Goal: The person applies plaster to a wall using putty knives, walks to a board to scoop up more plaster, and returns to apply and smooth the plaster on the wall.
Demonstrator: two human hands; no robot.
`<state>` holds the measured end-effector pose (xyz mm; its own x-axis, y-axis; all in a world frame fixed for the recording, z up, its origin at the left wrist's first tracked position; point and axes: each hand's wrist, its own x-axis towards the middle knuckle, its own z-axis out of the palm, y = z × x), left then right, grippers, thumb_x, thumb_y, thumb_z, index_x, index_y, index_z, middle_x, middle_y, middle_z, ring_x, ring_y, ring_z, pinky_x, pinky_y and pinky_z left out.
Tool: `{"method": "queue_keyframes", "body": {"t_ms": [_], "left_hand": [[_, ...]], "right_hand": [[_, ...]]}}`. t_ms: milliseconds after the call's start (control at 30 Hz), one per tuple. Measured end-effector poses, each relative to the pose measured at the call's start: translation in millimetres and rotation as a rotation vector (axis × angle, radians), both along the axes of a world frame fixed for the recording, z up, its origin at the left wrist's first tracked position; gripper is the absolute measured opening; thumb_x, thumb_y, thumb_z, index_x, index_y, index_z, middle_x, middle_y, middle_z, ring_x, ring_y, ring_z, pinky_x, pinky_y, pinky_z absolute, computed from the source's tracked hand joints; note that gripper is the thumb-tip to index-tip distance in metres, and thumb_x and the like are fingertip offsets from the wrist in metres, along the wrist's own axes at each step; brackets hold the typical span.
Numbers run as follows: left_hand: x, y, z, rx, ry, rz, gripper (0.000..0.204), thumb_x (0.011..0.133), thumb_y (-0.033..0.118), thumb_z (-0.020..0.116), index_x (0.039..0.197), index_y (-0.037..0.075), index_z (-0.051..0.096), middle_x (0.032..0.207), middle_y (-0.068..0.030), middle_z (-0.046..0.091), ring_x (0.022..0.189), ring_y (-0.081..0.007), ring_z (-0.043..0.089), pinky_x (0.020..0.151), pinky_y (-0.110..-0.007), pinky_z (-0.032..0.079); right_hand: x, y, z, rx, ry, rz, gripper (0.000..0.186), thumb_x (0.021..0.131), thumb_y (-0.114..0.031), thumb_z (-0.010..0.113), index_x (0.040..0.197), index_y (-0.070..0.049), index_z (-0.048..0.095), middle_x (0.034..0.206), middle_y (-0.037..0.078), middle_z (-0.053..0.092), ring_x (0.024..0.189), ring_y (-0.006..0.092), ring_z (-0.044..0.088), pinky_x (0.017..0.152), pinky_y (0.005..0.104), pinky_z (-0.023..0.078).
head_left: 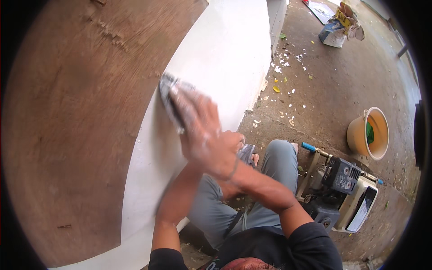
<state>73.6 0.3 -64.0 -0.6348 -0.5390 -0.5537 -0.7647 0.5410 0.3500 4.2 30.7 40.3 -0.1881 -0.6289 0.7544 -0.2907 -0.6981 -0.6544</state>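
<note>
My right hand [200, 121], blurred and flecked with white, is closed on a grey, white-smeared tool [167, 90], too smeared to identify, pressed against the white curved panel [227, 40] beside its border with brown plywood [81, 112]. My left hand [231, 138] is mostly hidden behind my right hand and wrist; its visible fingers look curled, and what they hold, if anything, is hidden. My forearms cross close together above my grey-trousered legs [274, 180].
At the right stand a small black-and-cream engine-driven machine [339, 180] with blue grips and a cream bucket [357, 137] with green material inside. A torn sack [335, 36] and a flat white object [320, 11] lie farther back. Chips and leaves litter the concrete floor [310, 99].
</note>
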Motion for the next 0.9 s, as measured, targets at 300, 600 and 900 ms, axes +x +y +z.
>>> {"method": "queue_keyframes", "body": {"t_ms": [300,600,900], "left_hand": [[-25.5,-6.9,10.5,0.241,-0.043,-0.05,0.026,0.099,0.019,0.05,0.111,-0.002,0.06,0.091,-0.0224,0.069,0.08,-0.0328,0.071,0.073,-0.044,0.057],[-28.0,-4.4,18.1,0.342,0.013,0.067,0.03,0.102,0.019,0.044,0.119,-0.002,0.058,0.083,-0.0191,0.067,0.067,-0.0266,0.071,0.063,-0.04,0.057],[-35.4,-8.2,32.4,0.384,0.026,0.074,0.03,0.102,0.019,0.045,0.119,-0.002,0.058,0.091,-0.0231,0.07,0.07,-0.0293,0.071,0.06,-0.04,0.059]], "right_hand": [[-50.3,16.6,-22.1,-0.07,0.077,0.104,0.066,0.072,0.008,0.053,0.138,0.006,0.05,0.136,0.021,0.056,0.121,0.035,0.056,0.1,0.0442,0.042],[-118.7,-155.1,-9.0,-0.079,-0.079,-0.25,0.047,0.084,0.008,0.045,0.13,0.007,0.053,0.125,0.026,0.057,0.114,0.0427,0.054,0.101,0.0456,0.043],[-58.4,-90.0,-30.4,-0.027,0.02,-0.299,0.058,0.081,0.013,0.043,0.139,0.009,0.044,0.131,0.031,0.051,0.121,0.0422,0.05,0.105,0.0456,0.041]]}}
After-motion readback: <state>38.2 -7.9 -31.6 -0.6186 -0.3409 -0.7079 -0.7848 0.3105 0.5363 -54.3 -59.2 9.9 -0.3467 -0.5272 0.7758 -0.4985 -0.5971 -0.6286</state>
